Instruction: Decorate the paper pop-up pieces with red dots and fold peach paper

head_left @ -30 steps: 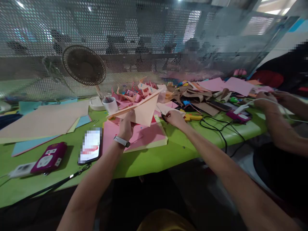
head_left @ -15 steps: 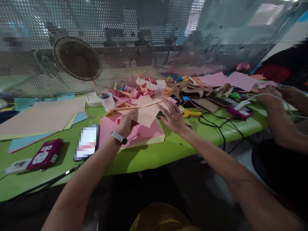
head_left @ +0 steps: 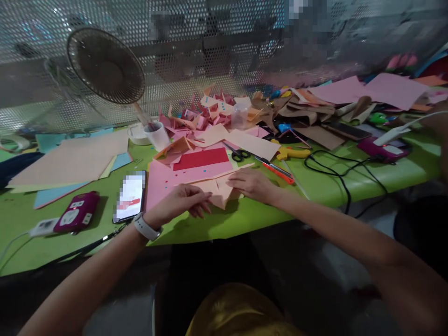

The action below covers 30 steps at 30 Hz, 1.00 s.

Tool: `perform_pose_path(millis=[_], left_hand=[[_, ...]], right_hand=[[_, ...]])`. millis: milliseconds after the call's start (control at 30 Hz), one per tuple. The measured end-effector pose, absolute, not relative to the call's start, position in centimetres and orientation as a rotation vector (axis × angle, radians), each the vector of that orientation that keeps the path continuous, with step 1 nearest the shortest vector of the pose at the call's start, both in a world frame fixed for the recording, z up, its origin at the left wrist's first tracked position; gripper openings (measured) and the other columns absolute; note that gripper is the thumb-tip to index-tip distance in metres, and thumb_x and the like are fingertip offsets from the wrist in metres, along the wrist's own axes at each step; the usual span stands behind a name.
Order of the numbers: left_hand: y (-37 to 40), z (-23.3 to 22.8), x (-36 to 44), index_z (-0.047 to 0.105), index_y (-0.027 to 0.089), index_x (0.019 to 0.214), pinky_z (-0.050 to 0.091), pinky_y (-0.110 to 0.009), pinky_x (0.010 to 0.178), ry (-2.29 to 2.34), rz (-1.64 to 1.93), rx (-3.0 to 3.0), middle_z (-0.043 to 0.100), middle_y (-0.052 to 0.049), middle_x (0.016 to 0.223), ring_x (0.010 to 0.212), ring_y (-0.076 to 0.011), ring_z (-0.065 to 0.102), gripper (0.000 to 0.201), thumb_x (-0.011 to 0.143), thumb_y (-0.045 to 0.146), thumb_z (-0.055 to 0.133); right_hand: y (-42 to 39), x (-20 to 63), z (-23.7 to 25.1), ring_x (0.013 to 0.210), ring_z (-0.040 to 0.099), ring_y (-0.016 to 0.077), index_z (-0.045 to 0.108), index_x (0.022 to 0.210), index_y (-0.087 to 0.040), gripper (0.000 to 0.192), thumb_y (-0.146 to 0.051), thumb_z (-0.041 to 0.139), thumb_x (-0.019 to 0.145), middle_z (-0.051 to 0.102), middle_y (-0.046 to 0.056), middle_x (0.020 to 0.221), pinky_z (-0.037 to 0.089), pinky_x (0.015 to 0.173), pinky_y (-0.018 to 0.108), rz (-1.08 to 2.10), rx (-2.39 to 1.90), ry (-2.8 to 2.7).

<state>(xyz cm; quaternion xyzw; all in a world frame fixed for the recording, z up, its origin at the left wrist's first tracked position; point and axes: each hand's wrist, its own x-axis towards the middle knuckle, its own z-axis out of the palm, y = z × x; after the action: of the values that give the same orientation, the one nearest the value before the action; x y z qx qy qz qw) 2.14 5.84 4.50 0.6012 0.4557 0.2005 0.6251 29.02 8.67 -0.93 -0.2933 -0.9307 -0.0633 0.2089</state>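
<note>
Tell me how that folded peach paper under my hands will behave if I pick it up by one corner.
The folded peach paper is thin sheet, so it would probably feel very light and droop where single-layered. Its creased layers likely stiffen the middle somewhat. With the left hand and right hand lifted off, the folds may spring partly open, and the fan could shift it if running.

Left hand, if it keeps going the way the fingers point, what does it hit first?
The left hand points right, across the peach folded paper it touches. Straight on, it would probably meet the right hand, which rests on the same paper, though depth is hard to judge.
</note>
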Motion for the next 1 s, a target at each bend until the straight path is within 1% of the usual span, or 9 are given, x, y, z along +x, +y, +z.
perform_pose_path(millis=[67, 100, 200, 267, 367, 567, 700, 833, 1000], left_hand=[[6.7, 4.5, 2.2, 0.077, 0.021, 0.087, 0.051, -0.026, 0.057, 1.063, 0.707, 1.736, 0.073, -0.011, 0.083, 0.065, -0.0192, 0.065, 0.024, 0.072, 0.040, 0.078], [7.4, 4.4, 2.3, 0.077, 0.023, 0.093, 0.052, -0.028, 0.066, 1.093, 0.781, 1.942, 0.073, -0.010, 0.093, 0.076, -0.0210, 0.065, 0.026, 0.070, 0.036, 0.079], [9.5, 3.4, 3.1, 0.075, 0.023, 0.105, 0.050, -0.036, 0.083, 1.208, 0.697, 2.429, 0.067, -0.012, 0.110, 0.096, -0.0266, 0.063, 0.031, 0.076, 0.030, 0.073], [10.4, 2.5, 3.6, 0.073, 0.023, 0.110, 0.050, -0.035, 0.081, 1.243, 0.600, 2.588, 0.067, -0.012, 0.106, 0.093, -0.0259, 0.063, 0.029, 0.083, 0.029, 0.064], [11.0, 1.3, 4.0, 0.074, 0.023, 0.106, 0.048, -0.031, 0.074, 1.231, 0.574, 2.665, 0.067, -0.011, 0.094, 0.083, -0.0223, 0.061, 0.027, 0.092, 0.030, 0.052], [11.3, 0.0, 3.6, 0.075, 0.022, 0.107, 0.045, -0.030, 0.069, 1.207, 0.624, 2.719, 0.065, -0.010, 0.088, 0.080, -0.0221, 0.059, 0.030, 0.094, 0.032, 0.050], [11.4, -0.1, 3.6, 0.075, 0.021, 0.104, 0.046, -0.031, 0.070, 1.221, 0.641, 2.721, 0.065, -0.010, 0.090, 0.081, -0.0218, 0.059, 0.029, 0.095, 0.031, 0.049], [11.3, -0.1, 3.6, 0.075, 0.022, 0.104, 0.046, -0.031, 0.072, 1.211, 0.661, 2.717, 0.064, -0.010, 0.090, 0.083, -0.0218, 0.058, 0.030, 0.095, 0.031, 0.048], [11.2, -0.2, 3.7, 0.074, 0.019, 0.098, 0.046, -0.034, 0.074, 1.232, 0.659, 2.718, 0.064, -0.011, 0.090, 0.085, -0.0238, 0.058, 0.029, 0.095, 0.031, 0.048]], right_hand=[[8.8, 29.1, -1.4, 0.100, 0.064, 0.0219, 0.072, 0.107, -0.020, 0.026, -0.020, 0.048, 0.097, 0.072, 0.008, 0.110, 0.052, 0.088, 0.040, -0.095, -0.807, -2.587], [8.9, 29.2, -1.6, 0.101, 0.065, 0.0224, 0.072, 0.107, -0.020, 0.026, -0.021, 0.048, 0.096, 0.072, 0.009, 0.111, 0.052, 0.089, 0.040, -0.061, -0.806, -2.576], [9.1, 29.7, -1.5, 0.103, 0.065, 0.0224, 0.073, 0.107, -0.020, 0.026, -0.022, 0.049, 0.096, 0.072, 0.009, 0.113, 0.053, 0.091, 0.041, 0.056, -0.842, -2.562], [9.2, 29.8, -1.1, 0.105, 0.066, 0.0221, 0.073, 0.107, -0.021, 0.026, -0.021, 0.050, 0.095, 0.073, 0.008, 0.113, 0.052, 0.093, 0.041, 0.161, -0.871, -2.562], [9.2, 29.6, -0.7, 0.104, 0.066, 0.0225, 0.074, 0.104, -0.023, 0.024, -0.026, 0.053, 0.094, 0.073, 0.006, 0.111, 0.050, 0.094, 0.042, 0.343, -0.922, -2.477], [8.4, 27.5, -0.3, 0.093, 0.066, 0.0213, 0.075, 0.089, -0.024, 0.032, -0.049, 0.056, 0.093, 0.073, 0.005, 0.096, 0.051, 0.082, 0.035, 0.753, -1.160, -2.036], [8.3, 26.6, -0.4, 0.090, 0.063, 0.0214, 0.073, 0.079, -0.021, 0.037, -0.050, 0.054, 0.093, 0.070, 0.007, 0.091, 0.049, 0.079, 0.034, 0.709, -1.294, -1.928], [8.5, 26.2, -0.5, 0.086, 0.061, 0.0226, 0.073, 0.079, -0.021, 0.032, -0.048, 0.060, 0.089, 0.068, 0.008, 0.089, 0.048, 0.077, 0.037, 0.577, -1.365, -1.912], [8.5, 25.7, -0.3, 0.074, 0.063, 0.0202, 0.073, 0.085, -0.023, 0.021, -0.043, 0.065, 0.085, 0.072, 0.005, 0.083, 0.050, 0.067, 0.033, 0.809, -1.333, -1.810]])
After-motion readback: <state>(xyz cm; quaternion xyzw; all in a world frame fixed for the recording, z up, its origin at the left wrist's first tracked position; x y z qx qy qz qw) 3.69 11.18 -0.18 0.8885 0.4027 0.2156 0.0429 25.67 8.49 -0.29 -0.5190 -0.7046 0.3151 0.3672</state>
